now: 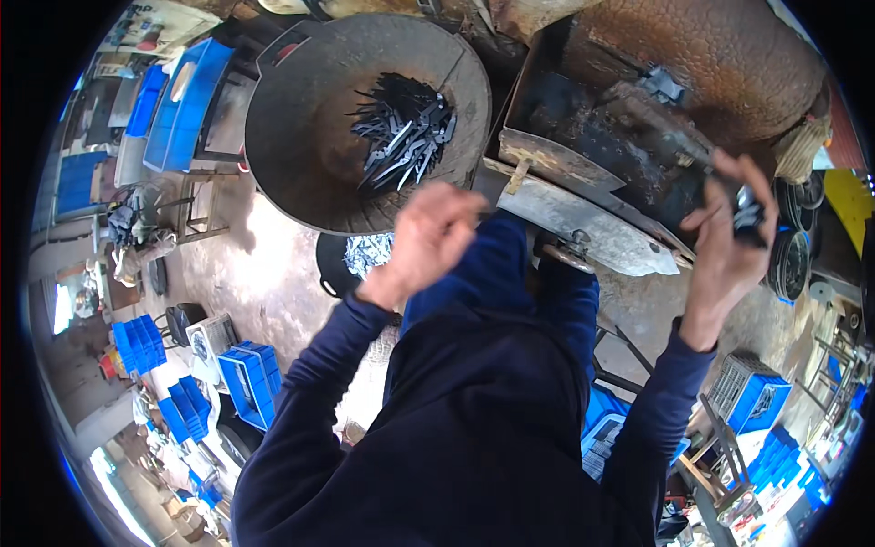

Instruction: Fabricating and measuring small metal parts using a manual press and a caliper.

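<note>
My left hand (433, 239) is closed just past the near rim of a large round metal pan (296, 137). Its fingers press together; whatever they hold, if anything, is too small to name. In the pan lies a heap of slim dark and silvery metal pieces (406, 132). My right hand (734, 223), partly smeared, curls at the right end of a rusty metal-sided work box (565, 164). A dark thing with a shiny part (749, 217) shows within its fingers; its kind is unclear. Beside those fingertips, a blurred bar (670, 123) slants across the box.
Below the pan, a black tub (333, 264) holds shiny metal bits. A pale metal plate (592, 232) fronts the box above my legs. Blue crates (251, 378) stand at left, another crate (752, 397) at right. Dark round coils (788, 264) lie beyond my right hand.
</note>
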`<state>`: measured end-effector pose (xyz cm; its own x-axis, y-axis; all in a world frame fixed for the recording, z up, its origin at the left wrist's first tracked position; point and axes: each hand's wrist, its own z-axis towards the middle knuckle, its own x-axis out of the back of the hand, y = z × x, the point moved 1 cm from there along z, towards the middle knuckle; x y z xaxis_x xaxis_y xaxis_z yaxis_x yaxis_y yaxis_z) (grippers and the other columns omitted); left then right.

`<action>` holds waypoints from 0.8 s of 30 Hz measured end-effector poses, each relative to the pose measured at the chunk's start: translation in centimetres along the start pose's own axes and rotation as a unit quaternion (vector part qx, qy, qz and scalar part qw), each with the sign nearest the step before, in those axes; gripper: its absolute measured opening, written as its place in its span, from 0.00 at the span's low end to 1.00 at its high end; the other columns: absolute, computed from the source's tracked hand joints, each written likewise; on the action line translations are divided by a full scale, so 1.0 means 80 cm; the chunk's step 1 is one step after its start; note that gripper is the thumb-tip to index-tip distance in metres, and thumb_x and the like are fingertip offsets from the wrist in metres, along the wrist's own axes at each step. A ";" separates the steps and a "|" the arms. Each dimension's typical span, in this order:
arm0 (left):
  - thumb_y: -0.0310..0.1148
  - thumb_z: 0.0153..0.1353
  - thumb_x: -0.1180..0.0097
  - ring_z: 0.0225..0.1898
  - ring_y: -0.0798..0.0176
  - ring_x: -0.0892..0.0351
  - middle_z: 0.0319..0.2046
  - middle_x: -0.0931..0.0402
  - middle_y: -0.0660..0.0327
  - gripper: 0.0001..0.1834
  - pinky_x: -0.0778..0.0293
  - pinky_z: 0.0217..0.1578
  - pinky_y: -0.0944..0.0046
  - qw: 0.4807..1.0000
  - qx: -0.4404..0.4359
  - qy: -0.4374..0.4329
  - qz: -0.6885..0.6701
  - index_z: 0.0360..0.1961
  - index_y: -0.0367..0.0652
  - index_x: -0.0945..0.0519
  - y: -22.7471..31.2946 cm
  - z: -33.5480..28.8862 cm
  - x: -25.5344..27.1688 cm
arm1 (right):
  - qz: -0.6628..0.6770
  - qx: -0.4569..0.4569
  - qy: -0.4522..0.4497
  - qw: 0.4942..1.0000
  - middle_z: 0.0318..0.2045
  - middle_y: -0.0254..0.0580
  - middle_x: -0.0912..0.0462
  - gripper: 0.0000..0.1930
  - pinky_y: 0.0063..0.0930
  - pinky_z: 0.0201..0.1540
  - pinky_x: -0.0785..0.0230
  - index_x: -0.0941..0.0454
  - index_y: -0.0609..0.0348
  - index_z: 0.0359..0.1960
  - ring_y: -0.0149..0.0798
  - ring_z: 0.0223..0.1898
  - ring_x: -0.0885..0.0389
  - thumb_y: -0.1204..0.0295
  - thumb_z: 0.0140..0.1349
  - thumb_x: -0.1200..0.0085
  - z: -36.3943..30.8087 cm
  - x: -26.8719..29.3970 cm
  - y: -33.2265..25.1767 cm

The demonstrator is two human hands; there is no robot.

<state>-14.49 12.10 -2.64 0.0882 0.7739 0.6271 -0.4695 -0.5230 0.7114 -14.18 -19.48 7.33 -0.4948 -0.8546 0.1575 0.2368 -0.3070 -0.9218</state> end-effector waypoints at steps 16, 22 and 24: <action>0.39 0.61 0.40 0.50 0.43 0.18 0.47 0.19 0.48 0.16 0.23 0.52 0.49 0.907 0.298 -0.127 0.270 0.49 0.45 0.18 -0.308 0.015 0.030 | -0.157 0.120 -0.002 0.980 0.28 0.31 0.20 0.28 0.14 0.23 0.37 0.31 0.58 0.67 0.21 0.19 0.28 0.69 0.68 0.37 0.173 -0.029 0.034; 0.39 0.60 0.38 0.51 0.43 0.19 0.50 0.20 0.48 0.18 0.24 0.53 0.50 0.906 0.282 -0.128 0.289 0.50 0.46 0.19 -0.337 0.004 0.026 | -0.187 0.123 0.002 0.975 0.19 0.30 0.23 0.27 0.17 0.25 0.34 0.28 0.52 0.66 0.21 0.19 0.25 0.64 0.67 0.36 0.215 -0.032 0.056; 0.39 0.59 0.38 0.50 0.43 0.19 0.47 0.19 0.48 0.17 0.23 0.52 0.49 0.907 0.281 -0.130 0.285 0.49 0.46 0.18 -0.333 0.003 0.026 | -0.208 0.123 0.009 0.970 0.16 0.31 0.23 0.27 0.18 0.26 0.33 0.27 0.49 0.66 0.21 0.20 0.24 0.62 0.67 0.36 0.220 -0.032 0.059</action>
<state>-1.59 27.58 -20.23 0.2100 0.2482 0.9457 0.0110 -0.9678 0.2516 2.92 -26.11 8.81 -0.6048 -0.6288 0.4886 0.2048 -0.7158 -0.6676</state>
